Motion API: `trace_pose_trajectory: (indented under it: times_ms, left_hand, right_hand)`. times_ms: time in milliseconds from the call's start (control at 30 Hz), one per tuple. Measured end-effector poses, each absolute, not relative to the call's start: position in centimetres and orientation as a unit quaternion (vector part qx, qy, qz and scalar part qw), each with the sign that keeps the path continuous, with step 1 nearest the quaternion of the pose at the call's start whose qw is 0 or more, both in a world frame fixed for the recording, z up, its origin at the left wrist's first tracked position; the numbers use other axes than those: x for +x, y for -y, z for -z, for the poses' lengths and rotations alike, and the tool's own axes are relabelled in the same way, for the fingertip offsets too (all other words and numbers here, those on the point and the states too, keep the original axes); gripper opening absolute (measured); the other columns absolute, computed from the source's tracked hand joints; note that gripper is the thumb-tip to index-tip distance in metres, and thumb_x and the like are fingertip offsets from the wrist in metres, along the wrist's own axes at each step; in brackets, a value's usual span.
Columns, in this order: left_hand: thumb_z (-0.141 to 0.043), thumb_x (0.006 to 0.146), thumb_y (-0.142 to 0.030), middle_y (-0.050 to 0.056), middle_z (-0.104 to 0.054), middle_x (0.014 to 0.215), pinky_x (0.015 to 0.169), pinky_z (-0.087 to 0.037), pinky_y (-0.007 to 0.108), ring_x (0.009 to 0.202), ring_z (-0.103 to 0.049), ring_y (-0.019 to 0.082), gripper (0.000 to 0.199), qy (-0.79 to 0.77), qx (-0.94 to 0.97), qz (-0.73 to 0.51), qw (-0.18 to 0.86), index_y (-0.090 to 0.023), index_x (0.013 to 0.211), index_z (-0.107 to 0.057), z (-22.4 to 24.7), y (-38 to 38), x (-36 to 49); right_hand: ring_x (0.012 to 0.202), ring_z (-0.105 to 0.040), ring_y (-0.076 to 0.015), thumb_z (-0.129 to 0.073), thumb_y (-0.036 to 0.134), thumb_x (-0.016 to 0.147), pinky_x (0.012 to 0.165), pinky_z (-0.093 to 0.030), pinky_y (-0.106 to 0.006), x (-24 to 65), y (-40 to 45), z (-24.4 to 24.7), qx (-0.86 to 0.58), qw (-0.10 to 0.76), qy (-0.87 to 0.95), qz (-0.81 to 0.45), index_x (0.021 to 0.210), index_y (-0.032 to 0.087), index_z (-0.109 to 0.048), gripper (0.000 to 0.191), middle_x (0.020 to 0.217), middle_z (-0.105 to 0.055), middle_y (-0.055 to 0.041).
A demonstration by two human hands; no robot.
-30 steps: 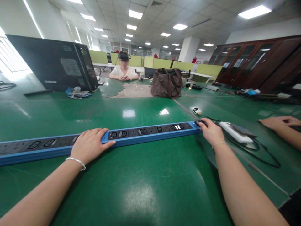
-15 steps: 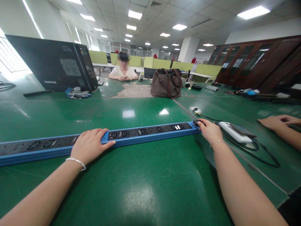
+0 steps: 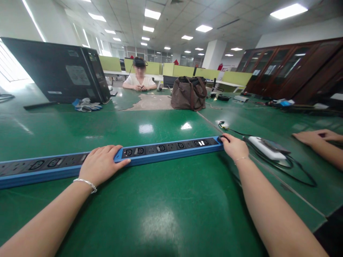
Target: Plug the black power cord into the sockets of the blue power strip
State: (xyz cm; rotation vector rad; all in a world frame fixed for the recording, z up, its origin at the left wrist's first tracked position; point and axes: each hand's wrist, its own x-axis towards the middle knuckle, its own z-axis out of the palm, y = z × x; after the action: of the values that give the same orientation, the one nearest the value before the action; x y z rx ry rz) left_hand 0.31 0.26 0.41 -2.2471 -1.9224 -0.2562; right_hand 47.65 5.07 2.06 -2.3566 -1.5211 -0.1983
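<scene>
A long blue power strip with a black face of several sockets lies across the green table, running out of view at the left. My left hand is wrapped over its middle, thumb along the near side and fingers over the top. At the strip's right end, my right hand has its fingers closed on a small black end piece. The fingers hide most of that piece, so its exact kind cannot be made out. It touches the end of the strip.
Right of my right hand lie a white adapter box and black cables, near another person's hands. Farther back are a brown bag, gloves and a black computer case. Another person sits opposite.
My right hand has shifted slightly left, closer in against the strip's right end. My left hand keeps its hold on the strip, and the view has moved a little.
</scene>
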Motion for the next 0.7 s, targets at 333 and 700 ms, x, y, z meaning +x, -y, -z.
trace_pose_trajectory:
  times_ms: [333, 700]
  left_hand:
    - [-0.032, 0.078, -0.069, 0.015, -0.061, 0.116, 0.094, -0.036, 0.045, 0.105, -0.055, 0.032, 0.074, 0.641, -0.757, 0.088, 0.086, -0.014, 0.123, -0.054, -0.46, -0.2, 0.29]
    - [-0.03, 0.079, -0.069, 0.014, -0.061, 0.115, 0.093, -0.037, 0.043, 0.105, -0.055, 0.03, 0.073, 0.639, -0.758, 0.077, 0.102, -0.015, 0.123, -0.052, -0.31, -0.22, 0.22]
  right_hand:
    - [0.086, -0.061, -0.0248, -0.031, 0.047, 0.087, 0.071, -0.044, -0.035, 47.46, -5.05, -2.39, -0.832, 0.115, 0.539, 0.062, 0.122, 0.033, -0.057, 0.046, 0.107, -0.066, -0.008]
    - [0.094, -0.059, -0.024, -0.03, 0.041, 0.09, 0.078, -0.043, -0.034, 47.47, -4.95, -1.9, -0.799, 0.131, 0.575, 0.115, 0.119, 0.026, -0.059, 0.044, 0.111, -0.062, -0.0112]
